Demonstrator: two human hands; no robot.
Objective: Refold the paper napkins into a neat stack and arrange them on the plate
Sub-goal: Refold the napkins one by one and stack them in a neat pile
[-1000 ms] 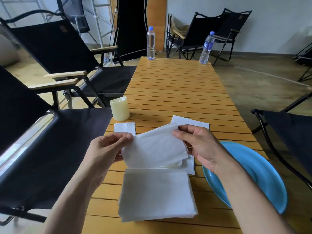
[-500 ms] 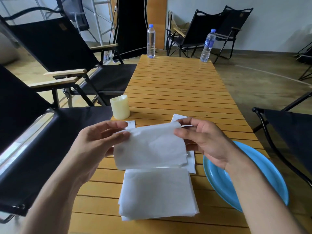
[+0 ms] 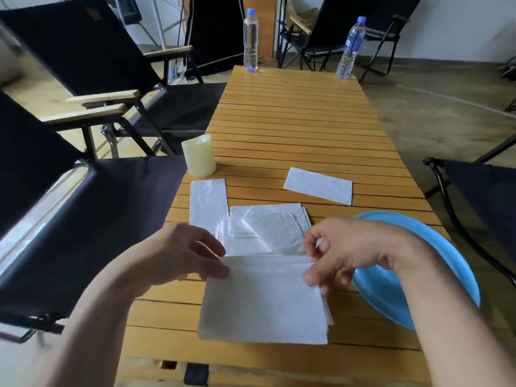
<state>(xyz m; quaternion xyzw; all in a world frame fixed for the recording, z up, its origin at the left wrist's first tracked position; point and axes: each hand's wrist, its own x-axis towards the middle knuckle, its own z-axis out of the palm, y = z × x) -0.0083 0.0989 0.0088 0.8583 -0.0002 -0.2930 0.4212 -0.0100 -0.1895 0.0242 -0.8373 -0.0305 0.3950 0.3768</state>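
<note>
Far left corner of the napkin stack (image 3: pixel 265 303) is pinched by the left hand (image 3: pixel 178 255), thumb laid on top, fingers curled. Far right corner is pinched by the right hand (image 3: pixel 349 252) between thumb and forefinger, remaining fingers curled.

The stack is laid flat on the slatted table (image 3: pixel 293 121), near edge, just beside the blue plate (image 3: pixel 374 297) on the right; no napkin is seen on the plate.

Directly behind the stack, touching it, a loose pile (image 3: pixel 268 230) of unfolded napkins is spread. A folded napkin (image 3: pixel 208 202) is placed at its left, a narrow napkin (image 3: pixel 318 185) farther right.

A cream candle (image 3: pixel 198 159) is stood at the left edge. Two water bottles (image 3: pixel 250 40) are stood at the far end.
</note>
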